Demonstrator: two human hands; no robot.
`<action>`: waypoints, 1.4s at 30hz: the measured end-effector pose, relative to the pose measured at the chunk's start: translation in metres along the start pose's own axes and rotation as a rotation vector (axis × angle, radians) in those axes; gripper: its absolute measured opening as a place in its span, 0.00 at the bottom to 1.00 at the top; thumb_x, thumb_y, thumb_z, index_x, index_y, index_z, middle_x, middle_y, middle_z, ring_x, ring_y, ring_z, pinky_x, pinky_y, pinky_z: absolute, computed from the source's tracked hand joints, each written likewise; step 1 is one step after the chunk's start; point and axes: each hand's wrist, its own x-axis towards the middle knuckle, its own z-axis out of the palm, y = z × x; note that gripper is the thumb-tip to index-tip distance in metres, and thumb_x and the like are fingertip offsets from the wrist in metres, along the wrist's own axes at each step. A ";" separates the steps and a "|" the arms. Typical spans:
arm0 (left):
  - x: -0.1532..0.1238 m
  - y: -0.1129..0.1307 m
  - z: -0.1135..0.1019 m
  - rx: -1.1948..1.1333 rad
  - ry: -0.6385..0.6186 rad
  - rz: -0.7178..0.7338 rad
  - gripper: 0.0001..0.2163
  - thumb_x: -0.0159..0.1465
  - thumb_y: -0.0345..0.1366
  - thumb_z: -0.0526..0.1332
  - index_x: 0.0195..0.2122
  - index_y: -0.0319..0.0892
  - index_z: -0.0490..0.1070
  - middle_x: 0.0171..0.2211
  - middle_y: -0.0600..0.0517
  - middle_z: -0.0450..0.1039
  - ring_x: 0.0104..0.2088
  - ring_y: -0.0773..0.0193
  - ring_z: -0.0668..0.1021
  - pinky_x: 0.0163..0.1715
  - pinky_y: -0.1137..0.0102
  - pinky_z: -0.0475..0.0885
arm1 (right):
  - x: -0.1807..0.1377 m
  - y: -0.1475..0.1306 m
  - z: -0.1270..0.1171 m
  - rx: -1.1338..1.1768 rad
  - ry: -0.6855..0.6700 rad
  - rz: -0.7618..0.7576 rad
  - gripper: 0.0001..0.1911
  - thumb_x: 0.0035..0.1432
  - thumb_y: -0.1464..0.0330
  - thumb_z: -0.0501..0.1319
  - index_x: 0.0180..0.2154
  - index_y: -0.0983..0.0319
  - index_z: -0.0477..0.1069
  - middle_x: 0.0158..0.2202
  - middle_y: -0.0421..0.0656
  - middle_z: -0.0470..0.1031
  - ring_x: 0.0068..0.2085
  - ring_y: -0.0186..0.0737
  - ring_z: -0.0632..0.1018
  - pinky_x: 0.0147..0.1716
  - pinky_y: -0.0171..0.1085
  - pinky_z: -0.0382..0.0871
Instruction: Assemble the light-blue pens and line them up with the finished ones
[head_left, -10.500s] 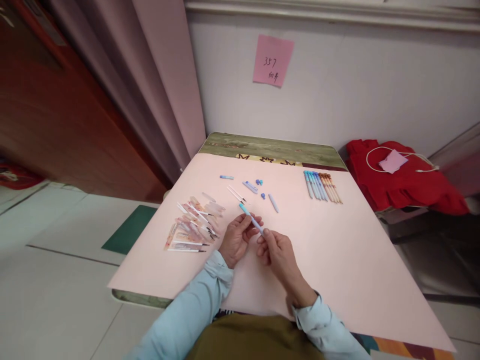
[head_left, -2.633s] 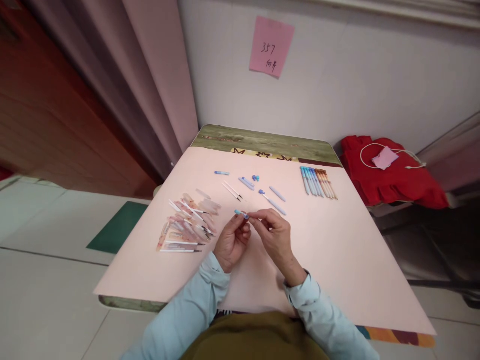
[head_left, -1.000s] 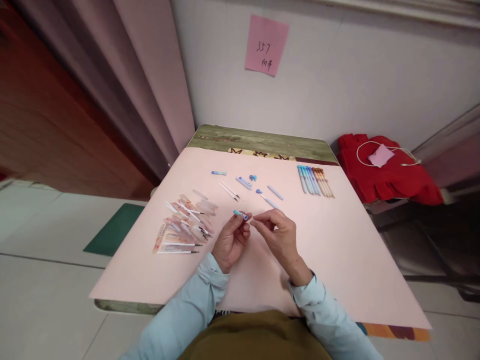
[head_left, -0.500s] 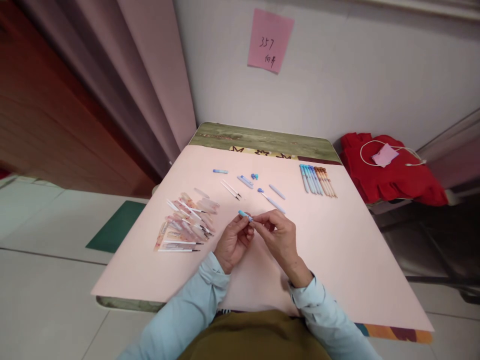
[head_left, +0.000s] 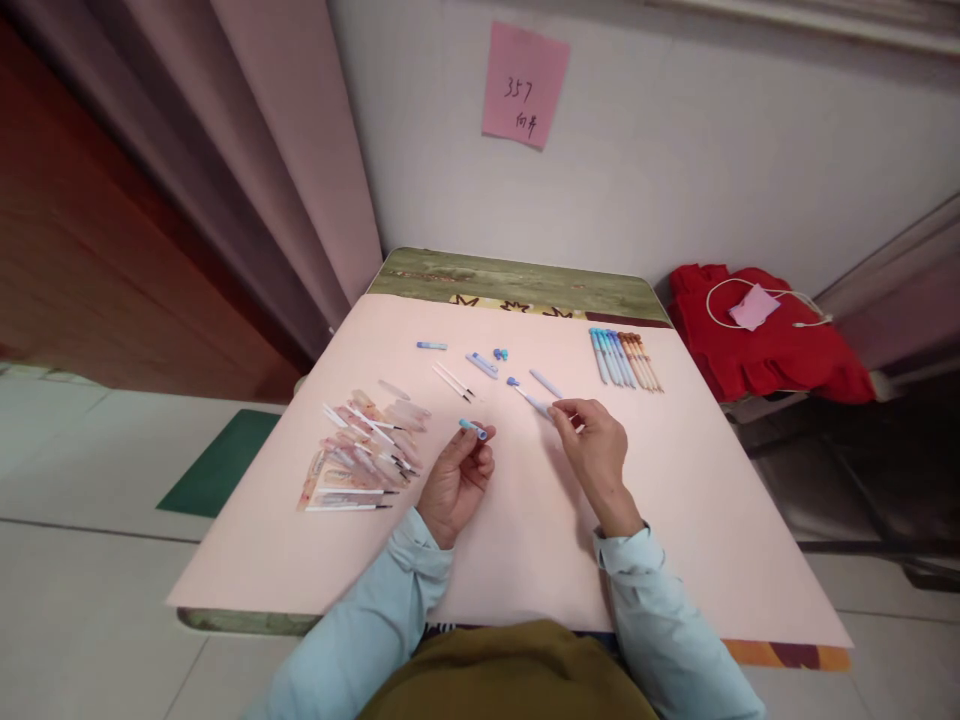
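Between the thumb and fingers of my left hand [head_left: 456,480] is a short blue pen barrel [head_left: 472,429], its open end facing right. My right hand [head_left: 596,450] pinches the lower end of a pale blue pen barrel [head_left: 537,403]. From this barrel's far end a white refill sticks out, with a dark blue topper [head_left: 513,381] at its tip. Just behind lies another pale blue barrel [head_left: 545,383]. Two white refills [head_left: 453,382] with dark tips rest beyond my left hand, near blue clip parts [head_left: 482,365] and small blue toppers [head_left: 500,354].
At left lies a heap of clear pinkish pen parts and white refills [head_left: 367,450]. A row of blue and brown pens [head_left: 626,360] is at the back right. One blue barrel piece [head_left: 431,346] sits at the back left. A red cloth [head_left: 772,350] with a white cable is beyond the table's right edge.
My right hand has left the short blue barrel and moved right to the pale blue barrel with the refill. My left hand still holds the short barrel. The view has shifted slightly.
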 end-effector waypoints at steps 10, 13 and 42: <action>0.000 0.001 0.002 -0.006 0.008 0.007 0.07 0.54 0.27 0.69 0.34 0.35 0.74 0.32 0.49 0.76 0.23 0.74 0.71 0.18 0.80 0.66 | 0.007 0.019 0.018 -0.294 -0.133 0.049 0.10 0.57 0.62 0.59 0.34 0.56 0.79 0.35 0.42 0.77 0.37 0.41 0.76 0.32 0.37 0.62; 0.001 0.002 0.001 -0.011 0.011 0.012 0.07 0.55 0.27 0.69 0.34 0.36 0.74 0.32 0.49 0.76 0.23 0.74 0.72 0.18 0.80 0.66 | 0.000 0.010 0.004 -0.102 -0.098 0.077 0.11 0.56 0.60 0.59 0.33 0.57 0.78 0.33 0.41 0.78 0.33 0.39 0.76 0.33 0.36 0.66; -0.003 -0.006 0.001 0.189 -0.047 0.055 0.11 0.55 0.29 0.70 0.38 0.39 0.71 0.34 0.48 0.78 0.24 0.74 0.74 0.22 0.80 0.68 | -0.058 -0.036 -0.024 -0.129 -0.033 -0.399 0.10 0.60 0.71 0.58 0.41 0.56 0.75 0.36 0.39 0.79 0.37 0.37 0.79 0.36 0.34 0.68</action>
